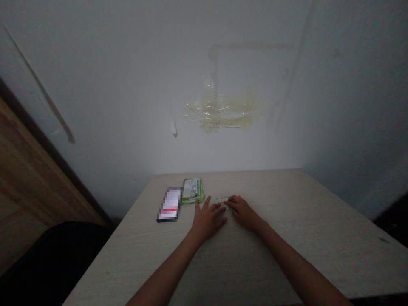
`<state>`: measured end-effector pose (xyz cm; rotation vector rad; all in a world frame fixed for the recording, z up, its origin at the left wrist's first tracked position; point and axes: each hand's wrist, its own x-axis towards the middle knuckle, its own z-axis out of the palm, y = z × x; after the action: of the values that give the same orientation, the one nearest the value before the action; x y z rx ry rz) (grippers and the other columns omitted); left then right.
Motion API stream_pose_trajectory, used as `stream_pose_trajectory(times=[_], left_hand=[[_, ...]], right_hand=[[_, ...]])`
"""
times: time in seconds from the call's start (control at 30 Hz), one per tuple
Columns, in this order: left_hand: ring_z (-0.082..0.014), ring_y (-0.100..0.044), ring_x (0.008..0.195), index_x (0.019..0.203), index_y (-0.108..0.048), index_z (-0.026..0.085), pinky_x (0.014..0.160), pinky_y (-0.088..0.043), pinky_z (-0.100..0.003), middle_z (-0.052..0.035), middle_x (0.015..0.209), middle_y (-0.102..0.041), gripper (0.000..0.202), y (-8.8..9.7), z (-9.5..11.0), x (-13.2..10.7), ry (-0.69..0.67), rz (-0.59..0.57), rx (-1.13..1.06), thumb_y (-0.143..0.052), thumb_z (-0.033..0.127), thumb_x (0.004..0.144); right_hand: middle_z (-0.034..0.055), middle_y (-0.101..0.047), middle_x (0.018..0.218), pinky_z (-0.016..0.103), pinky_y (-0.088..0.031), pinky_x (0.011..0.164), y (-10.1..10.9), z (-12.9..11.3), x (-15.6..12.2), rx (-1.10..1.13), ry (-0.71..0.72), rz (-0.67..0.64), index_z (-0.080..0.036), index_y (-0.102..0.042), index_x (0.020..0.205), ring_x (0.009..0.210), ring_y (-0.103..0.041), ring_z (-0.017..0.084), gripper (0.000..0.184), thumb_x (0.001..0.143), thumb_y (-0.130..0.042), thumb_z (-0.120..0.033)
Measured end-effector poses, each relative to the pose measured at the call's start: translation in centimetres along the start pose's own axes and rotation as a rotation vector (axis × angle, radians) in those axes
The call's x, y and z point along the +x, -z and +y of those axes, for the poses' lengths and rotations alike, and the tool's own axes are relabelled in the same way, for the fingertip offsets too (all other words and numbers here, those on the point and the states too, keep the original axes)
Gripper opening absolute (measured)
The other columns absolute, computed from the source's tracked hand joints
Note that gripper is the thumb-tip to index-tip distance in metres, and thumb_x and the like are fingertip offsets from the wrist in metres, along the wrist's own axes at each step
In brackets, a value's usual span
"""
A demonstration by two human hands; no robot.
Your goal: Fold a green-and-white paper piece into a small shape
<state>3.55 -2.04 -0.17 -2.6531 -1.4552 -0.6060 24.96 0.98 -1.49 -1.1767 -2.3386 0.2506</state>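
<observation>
The left hand [208, 219] lies palm down on the pale wooden tabletop [287, 221], just right of the green packet [192, 190] and a little nearer the person. Its grip is spread, with the fingers fanned out flat and holding nothing. The forefinger points up towards the packet's lower right corner without clearly touching it.

The right hand [244, 211] rests further right of the green packet, close beside the left hand. Its fingers curl inward, and their tips meet a small pale strip [222, 200] with a yellowish tint. This strip lies on the tabletop right of the green packet, between the fingertips of the two hands. Its grip is on the strip, but the strip is too small and dim to tell whether the fingers pinch it or only press on it.

A phone [170, 204] with a blurred screen lies flat just left of the green packet, their edges almost meeting. Behind the green packet rises a white wall [111, 106] with a crumpled patch of old clear tape [223, 112] stuck high above it
</observation>
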Motion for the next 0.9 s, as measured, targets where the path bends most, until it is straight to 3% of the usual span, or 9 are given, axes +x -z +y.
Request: stream_pose_trajectory(times=[0.9], left_hand=[[-0.0382,-0.026,0.139,0.122,-0.058,0.049,0.109,-0.008,-0.072,0.0034,0.135,-0.056,0.037,0.45,0.41,-0.12,-0.058,-0.006,0.023,-0.051,0.056,0.087]], right_hand=[[0.0088,-0.059,0.119,0.038,-0.041,0.098,0.33,0.17,-0.08,0.062,-0.025,-0.007,-0.023,-0.06,0.127,0.109,-0.051,0.021,0.051,0.08,-0.047,-0.006]])
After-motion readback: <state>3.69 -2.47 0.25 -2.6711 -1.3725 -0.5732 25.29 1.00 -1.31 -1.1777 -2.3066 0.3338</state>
